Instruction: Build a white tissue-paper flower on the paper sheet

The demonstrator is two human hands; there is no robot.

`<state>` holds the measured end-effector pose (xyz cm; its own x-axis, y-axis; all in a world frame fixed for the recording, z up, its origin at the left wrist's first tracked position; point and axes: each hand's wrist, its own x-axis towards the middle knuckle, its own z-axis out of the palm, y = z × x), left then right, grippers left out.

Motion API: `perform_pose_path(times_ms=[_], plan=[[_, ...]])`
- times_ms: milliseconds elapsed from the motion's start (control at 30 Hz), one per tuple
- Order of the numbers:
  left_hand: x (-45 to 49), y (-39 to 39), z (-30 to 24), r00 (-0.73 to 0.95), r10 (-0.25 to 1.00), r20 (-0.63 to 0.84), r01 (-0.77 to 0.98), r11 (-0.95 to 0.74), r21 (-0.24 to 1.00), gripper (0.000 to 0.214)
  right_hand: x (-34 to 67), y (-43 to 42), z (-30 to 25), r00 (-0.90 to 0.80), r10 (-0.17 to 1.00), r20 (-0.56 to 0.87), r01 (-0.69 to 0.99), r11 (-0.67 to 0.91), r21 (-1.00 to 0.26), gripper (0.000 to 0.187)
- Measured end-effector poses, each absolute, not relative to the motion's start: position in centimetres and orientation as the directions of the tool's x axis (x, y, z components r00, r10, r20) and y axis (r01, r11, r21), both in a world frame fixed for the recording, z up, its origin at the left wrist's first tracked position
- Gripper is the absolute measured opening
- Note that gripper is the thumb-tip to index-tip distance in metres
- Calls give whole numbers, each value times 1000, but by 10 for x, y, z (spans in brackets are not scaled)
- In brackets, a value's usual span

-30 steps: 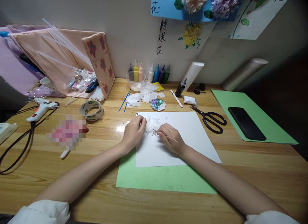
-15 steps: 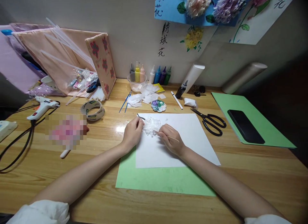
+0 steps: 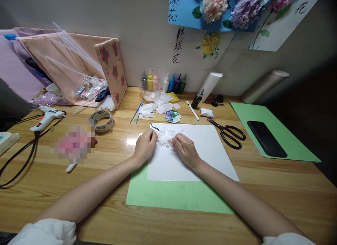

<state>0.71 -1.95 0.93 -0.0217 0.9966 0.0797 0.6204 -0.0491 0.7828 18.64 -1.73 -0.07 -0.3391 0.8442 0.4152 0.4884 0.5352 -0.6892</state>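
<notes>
A small white tissue-paper flower [image 3: 164, 136] lies on a white sheet [image 3: 200, 150] that rests on a green sheet [image 3: 168, 196]. My left hand [image 3: 144, 145] is closed, its fingers pinching the flower's left side. Just right of the flower, my right hand [image 3: 185, 149] is closed in a pinch with its fingertips at the flower's edge. The thin wooden stick it held earlier is hardly visible now. A dark curl shows at the white sheet's upper left corner [image 3: 154, 126].
Black scissors [image 3: 229, 132], a paint palette [image 3: 173, 115], white paper scraps [image 3: 158, 105], paint bottles [image 3: 163, 82] and a white marker [image 3: 193, 110] lie behind. A tape roll [image 3: 101, 120] and glue gun [image 3: 46, 118] sit left. A phone [image 3: 266, 138] lies on green paper right.
My right hand has shifted slightly left and up toward the flower, and the stick has turned almost out of sight. My left hand stays on the flower's left side.
</notes>
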Motion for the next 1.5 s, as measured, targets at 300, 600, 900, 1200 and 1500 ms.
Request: perform_pose_path(times_ms=[300,600,900,1200,1500], plan=[[8,-20,11,-8,998,65,672,-43,740,27,196,-23,-7,-262,752,605,275,659,-700,35],[8,-20,11,-3,997,81,666,-59,744,28,191,-25,1,-579,523,626,352,852,-386,23],[8,-21,11,-7,996,85,673,-58,737,27,187,-23,0,-569,534,625,421,842,-337,20],[9,-21,14,-4,998,68,662,-48,748,27,183,-17,0,-432,733,525,518,679,-521,29],[-1,-12,11,12,994,104,683,-84,725,29,190,-20,-6,-275,770,576,362,638,-680,34]])
